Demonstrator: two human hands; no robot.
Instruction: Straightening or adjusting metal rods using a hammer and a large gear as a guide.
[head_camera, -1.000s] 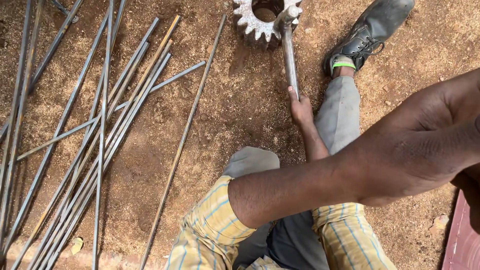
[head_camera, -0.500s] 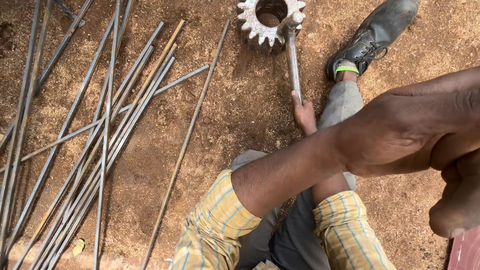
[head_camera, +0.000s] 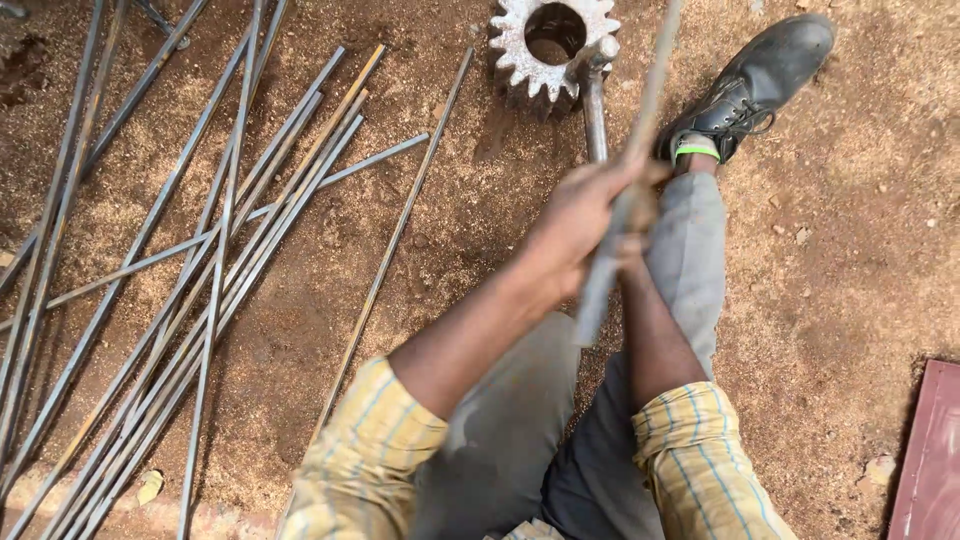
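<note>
Bare reddish-brown dirt fills the view, seen from above a seated person. At the centre, the left hand (head_camera: 585, 215) is wrapped in a fist around a thin metal rod (head_camera: 628, 195), which runs blurred from about 6 o'clock below the fist up to 12 o'clock, off the top edge. The right hand (head_camera: 632, 232) sits just behind it, mostly covered; it seems curled on the same rod, but its fingers cannot be made out. Beyond the hands, at 12 o'clock, a short thick steel bar (head_camera: 594, 115) stands against a large toothed gear wheel (head_camera: 553, 45) set in the soil. A black boot (head_camera: 755, 85) lies at 1 o'clock, on the leg in grey trousers (head_camera: 690, 260). A loose spread of long steel rods (head_camera: 215, 250) covers the ground from 8 to 11 o'clock. To work the rod well, both fists would likely need to stay close together and steady. The rod's far end and a dark red slab (head_camera: 930, 450) at 4 o'clock are cut off.
</note>
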